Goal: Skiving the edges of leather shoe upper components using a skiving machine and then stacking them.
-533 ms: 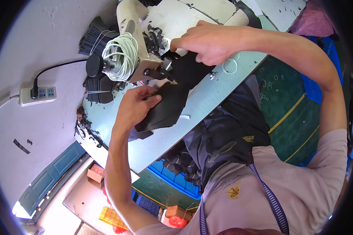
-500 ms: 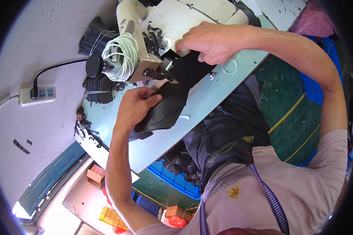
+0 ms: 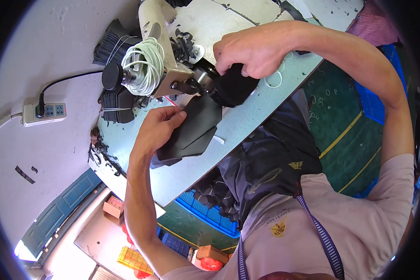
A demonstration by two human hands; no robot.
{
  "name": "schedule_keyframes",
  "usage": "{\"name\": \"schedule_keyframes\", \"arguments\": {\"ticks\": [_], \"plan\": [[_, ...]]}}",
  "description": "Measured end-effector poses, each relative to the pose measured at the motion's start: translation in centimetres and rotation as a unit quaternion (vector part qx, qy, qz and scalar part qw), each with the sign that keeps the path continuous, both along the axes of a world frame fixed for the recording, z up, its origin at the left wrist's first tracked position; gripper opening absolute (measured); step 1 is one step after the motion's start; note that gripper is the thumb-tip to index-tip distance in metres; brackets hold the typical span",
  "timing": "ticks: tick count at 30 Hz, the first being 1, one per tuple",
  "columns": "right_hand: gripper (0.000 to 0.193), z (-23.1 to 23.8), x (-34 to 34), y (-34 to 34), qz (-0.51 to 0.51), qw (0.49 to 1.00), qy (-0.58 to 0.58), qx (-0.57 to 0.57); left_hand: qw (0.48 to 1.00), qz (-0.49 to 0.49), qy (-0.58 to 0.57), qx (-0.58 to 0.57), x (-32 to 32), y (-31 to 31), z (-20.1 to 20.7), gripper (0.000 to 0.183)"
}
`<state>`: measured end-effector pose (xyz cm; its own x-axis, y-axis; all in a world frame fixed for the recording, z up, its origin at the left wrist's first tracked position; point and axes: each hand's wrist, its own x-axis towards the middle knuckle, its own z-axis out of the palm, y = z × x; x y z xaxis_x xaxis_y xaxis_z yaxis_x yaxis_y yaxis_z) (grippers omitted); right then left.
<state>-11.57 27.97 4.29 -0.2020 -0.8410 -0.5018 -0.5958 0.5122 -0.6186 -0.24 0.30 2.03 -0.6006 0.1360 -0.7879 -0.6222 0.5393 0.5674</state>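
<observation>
The left hand [image 3: 156,128] lies flat on a black piece of fabric [image 3: 191,128] on the counter [image 3: 247,121]. Its fingers [image 3: 175,116] are stretched out side by side and press on the top left edge of the piece. They do not curl around it. Most of the fabric lies to the right of these fingers and below them, flat on the pale counter.

The right hand [image 3: 252,49] is higher up, just beside the head of the sewing machine [image 3: 163,51]. Its fingers [image 3: 228,63] are bent down and pinched on a second black piece [image 3: 233,86]. That piece sticks out under the hand and touches the dark metal part at the machine's front. The two black pieces meet between the hands.

A coil of white cord [image 3: 144,60] hangs on the machine. Stacks of black pieces [image 3: 116,105] sit to the left of it. A white power strip [image 3: 44,113] with a black cable lies on the grey floor, far left. A small white strip [image 3: 219,139] lies on the counter just beside the flat piece.
</observation>
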Motion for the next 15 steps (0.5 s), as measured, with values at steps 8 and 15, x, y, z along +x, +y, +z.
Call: {"name": "schedule_keyframes", "arguments": {"ticks": [8, 15], "plan": [[0.043, -0.2, 0.2, 0.2, -0.018, 0.995, 0.012, -0.095, 0.988, -0.084, 0.067, -0.109, -2.5, 2.5, -0.1, 0.029], [0.037, -0.5, 1.3, 0.5, -0.104, 0.991, 0.086, -0.015, 0.995, -0.026, 0.1, 0.003, 0.9, 0.8, -1.0, 0.033]]}}
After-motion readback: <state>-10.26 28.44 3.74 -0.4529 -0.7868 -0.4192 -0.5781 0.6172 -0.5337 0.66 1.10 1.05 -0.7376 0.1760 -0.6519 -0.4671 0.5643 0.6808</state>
